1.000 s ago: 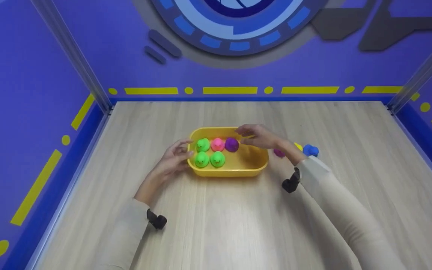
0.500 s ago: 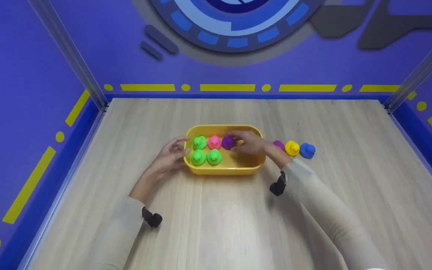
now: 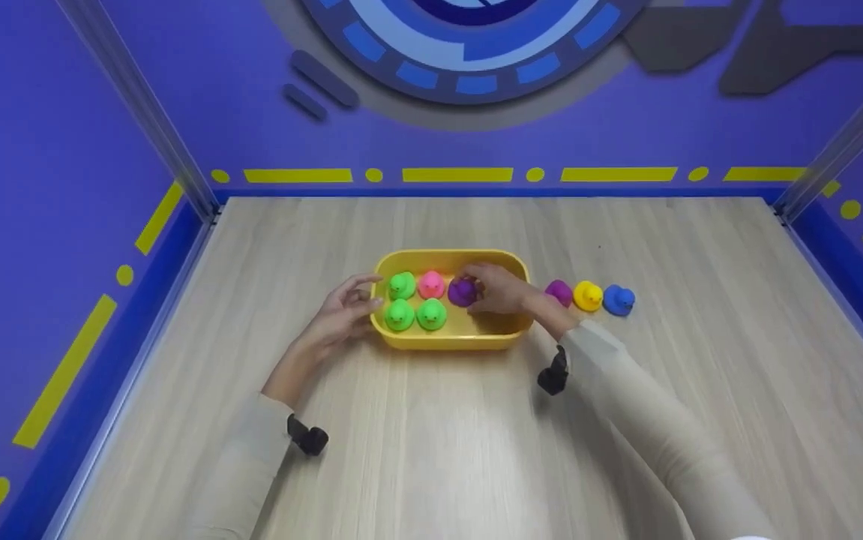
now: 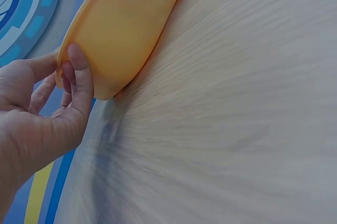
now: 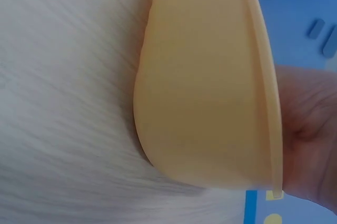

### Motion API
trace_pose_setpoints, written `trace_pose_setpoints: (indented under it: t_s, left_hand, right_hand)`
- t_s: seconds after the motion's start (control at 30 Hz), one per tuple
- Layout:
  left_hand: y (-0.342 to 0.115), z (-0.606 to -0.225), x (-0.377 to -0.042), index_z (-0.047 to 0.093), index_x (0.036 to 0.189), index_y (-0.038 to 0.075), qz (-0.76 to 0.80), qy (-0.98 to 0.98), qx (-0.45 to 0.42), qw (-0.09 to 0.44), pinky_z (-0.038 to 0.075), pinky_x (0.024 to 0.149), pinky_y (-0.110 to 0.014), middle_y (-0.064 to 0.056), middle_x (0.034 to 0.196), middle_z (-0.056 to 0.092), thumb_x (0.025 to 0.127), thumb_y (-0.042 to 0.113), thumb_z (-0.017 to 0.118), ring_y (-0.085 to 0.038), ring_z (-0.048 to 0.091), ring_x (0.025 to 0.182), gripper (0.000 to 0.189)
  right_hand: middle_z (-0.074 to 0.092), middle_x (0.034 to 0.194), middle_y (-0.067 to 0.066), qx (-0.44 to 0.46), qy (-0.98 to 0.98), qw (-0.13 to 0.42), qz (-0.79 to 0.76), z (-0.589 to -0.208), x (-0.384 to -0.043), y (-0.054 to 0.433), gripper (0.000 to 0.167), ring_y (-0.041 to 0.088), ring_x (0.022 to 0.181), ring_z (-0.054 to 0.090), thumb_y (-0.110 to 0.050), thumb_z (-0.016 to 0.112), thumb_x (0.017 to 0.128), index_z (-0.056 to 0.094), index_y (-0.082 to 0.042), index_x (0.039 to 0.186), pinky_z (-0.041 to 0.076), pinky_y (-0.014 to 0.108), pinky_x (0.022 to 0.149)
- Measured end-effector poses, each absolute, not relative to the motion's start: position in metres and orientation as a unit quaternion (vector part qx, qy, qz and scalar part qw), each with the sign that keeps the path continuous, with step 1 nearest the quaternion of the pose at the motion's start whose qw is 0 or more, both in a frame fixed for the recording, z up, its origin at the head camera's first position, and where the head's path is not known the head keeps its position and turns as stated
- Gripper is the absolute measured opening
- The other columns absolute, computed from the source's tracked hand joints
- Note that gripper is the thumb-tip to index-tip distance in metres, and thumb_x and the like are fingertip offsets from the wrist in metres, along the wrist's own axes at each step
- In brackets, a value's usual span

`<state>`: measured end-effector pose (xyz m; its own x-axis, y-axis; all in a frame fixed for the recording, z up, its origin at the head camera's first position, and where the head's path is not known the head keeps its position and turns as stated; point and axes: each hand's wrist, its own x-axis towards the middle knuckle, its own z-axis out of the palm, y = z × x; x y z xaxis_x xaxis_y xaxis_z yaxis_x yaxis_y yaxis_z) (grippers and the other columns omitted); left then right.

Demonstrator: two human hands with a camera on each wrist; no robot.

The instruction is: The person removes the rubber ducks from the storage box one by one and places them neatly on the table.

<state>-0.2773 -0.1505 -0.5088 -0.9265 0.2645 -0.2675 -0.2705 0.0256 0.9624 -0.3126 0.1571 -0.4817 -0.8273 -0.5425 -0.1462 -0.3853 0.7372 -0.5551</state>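
While I have the right hand [image 3: 498, 289] pinching a rounded purple toy [image 3: 462, 294] inside the oblong yellow plastic tub [image 3: 453, 343], left hand [image 3: 335, 319] touches it. That one looks relaxed

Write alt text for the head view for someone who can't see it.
A person's right hand grips a purple duck in a yellow tub, with three green ducks and a pink duck; the left hand is at the tub's left end. Another purple duck, a yellow duck and a blue duck sit outside, rightward.
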Motion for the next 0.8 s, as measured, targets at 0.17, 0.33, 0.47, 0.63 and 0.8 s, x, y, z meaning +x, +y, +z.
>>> trace_pose_setpoints:
  t_s: [0.17,0.33,0.47,0.63,0.8]
  left_hand:
    - [-0.150,-0.509,-0.277,0.052,0.144,0.014,0.703,0.685,0.003,0.189,0.058,0.077,-0.031,-0.003,0.106,0.053,0.099,0.008,0.066,-0.015,0.062,0.090,0.048]
    - [-0.147,-0.508,-0.278,0.052,0.145,0.013,0.708,0.680,0.008,0.191,0.059,0.078,-0.030,-0.002,0.106,0.055,0.098,0.007,0.066,-0.017,0.063,0.092,0.049]
    - [-0.147,-0.508,-0.278,0.051,0.145,0.013,0.709,0.678,0.005,0.191,0.059,0.078,-0.030,-0.003,0.108,0.054,0.099,0.007,0.066,-0.018,0.062,0.094,0.049]
    - [-0.147,-0.507,-0.277,0.051,0.145,0.013,0.712,0.676,-0.006,0.190,0.058,0.078,-0.031,-0.002,0.109,0.051,0.099,0.007,0.065,-0.016,0.061,0.093,0.048]
    - [-0.148,-0.506,-0.277,0.052,0.145,0.015,0.706,0.683,-0.015,0.188,0.058,0.076,-0.030,-0.002,0.109,0.051,0.099,0.007,0.065,-0.015,0.061,0.091,0.048]
  right_hand:
    - [0.064,0.114,0.015,-0.249,0.924,0.147,-0.249,-0.485,-0.311,0.156,0.043,0.029,0.103,0.058,-0.010,0.076,0.092,0.058,-0.009,0.131,0.053,0.042,0.098]
    - [0.064,0.113,0.014,-0.243,0.926,0.139,-0.252,-0.486,-0.309,0.158,0.040,0.029,0.104,0.057,-0.011,0.076,0.092,0.059,-0.011,0.129,0.053,0.043,0.099]
    - [0.065,0.114,0.015,-0.253,0.923,0.129,-0.260,-0.486,-0.310,0.158,0.036,0.030,0.104,0.058,-0.012,0.075,0.093,0.061,-0.009,0.125,0.053,0.044,0.100]
    - [0.069,0.113,0.017,-0.269,0.919,0.118,-0.264,-0.485,-0.310,0.157,0.035,0.031,0.102,0.061,-0.012,0.078,0.091,0.065,-0.006,0.123,0.054,0.045,0.097]
    - [0.069,0.117,0.014,-0.256,0.919,0.140,-0.264,-0.477,-0.305,0.156,0.034,0.029,0.108,0.063,-0.016,0.076,0.093,0.066,-0.008,0.124,0.055,0.043,0.099]
